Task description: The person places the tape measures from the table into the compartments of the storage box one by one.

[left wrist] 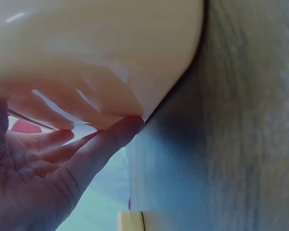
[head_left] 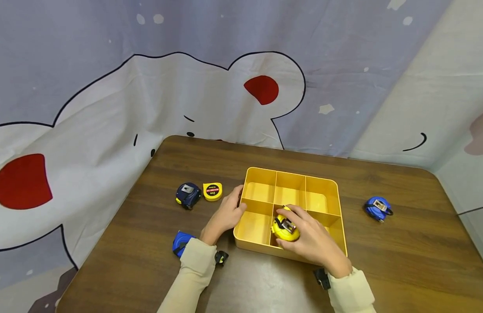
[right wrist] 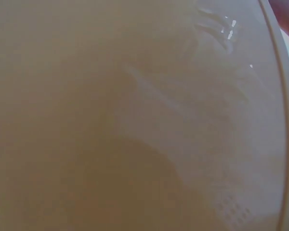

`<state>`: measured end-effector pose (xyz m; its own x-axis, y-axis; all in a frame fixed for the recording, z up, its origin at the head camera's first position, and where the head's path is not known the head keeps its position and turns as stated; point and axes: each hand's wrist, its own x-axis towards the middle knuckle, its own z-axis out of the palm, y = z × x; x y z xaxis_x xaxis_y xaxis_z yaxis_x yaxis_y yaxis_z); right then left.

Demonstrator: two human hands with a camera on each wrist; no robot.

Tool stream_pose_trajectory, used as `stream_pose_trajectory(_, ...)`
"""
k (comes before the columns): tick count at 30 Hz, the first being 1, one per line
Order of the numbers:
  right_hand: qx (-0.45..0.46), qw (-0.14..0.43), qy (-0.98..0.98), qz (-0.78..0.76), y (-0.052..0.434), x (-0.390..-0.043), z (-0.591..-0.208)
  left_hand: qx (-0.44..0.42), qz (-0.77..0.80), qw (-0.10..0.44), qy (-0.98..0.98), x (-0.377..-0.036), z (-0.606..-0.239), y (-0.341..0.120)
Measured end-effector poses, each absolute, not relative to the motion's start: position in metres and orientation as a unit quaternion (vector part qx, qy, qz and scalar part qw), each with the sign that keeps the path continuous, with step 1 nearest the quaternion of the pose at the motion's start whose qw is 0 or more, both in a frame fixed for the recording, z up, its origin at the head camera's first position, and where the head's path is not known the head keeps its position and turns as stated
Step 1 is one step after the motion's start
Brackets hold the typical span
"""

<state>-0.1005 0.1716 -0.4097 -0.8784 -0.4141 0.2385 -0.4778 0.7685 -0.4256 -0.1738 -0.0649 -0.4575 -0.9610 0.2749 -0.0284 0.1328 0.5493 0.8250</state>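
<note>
A yellow tape measure [head_left: 287,229] with a metal clip and black strap is in my right hand [head_left: 313,237], thumb and fingers round its sides. It sits at the front middle compartment of a yellow divided box [head_left: 252,247]; whether it touches the bottom is hidden. My left hand [head_left: 227,212] holds the box's left side, thumb at the rim. In the left wrist view, the left hand's fingers [left wrist: 108,144] lie against the outer wall [left wrist: 135,43]. Only the box's wall [right wrist: 221,120] fills most of the right wrist view; the tape measure is not visible there.
Left of the box lie a dark blue tape measure [head_left: 188,194] and a small yellow tape measure [head_left: 212,191]. A blue tape measure [head_left: 181,243] is partly behind the left sleeve. Another blue tape measure [head_left: 378,208] lies to the right. A printed curtain [head_left: 210,100] hangs behind the wooden table [head_left: 413,243].
</note>
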Motion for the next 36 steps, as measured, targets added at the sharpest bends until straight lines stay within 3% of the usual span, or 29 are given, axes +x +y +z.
stream_pose_trajectory(15,0.274,-0.049,-0.919,0.279,0.170,-0.116,-0.405,0.133,0.462,0.061,0.875,-0.174,-0.459,-0.064)
stream_pose_trajectory(36,0.268,-0.045,-0.945,0.180,0.159,-0.117,-0.417,0.133,0.463,0.056,0.874,-0.175,-0.461,-0.065)
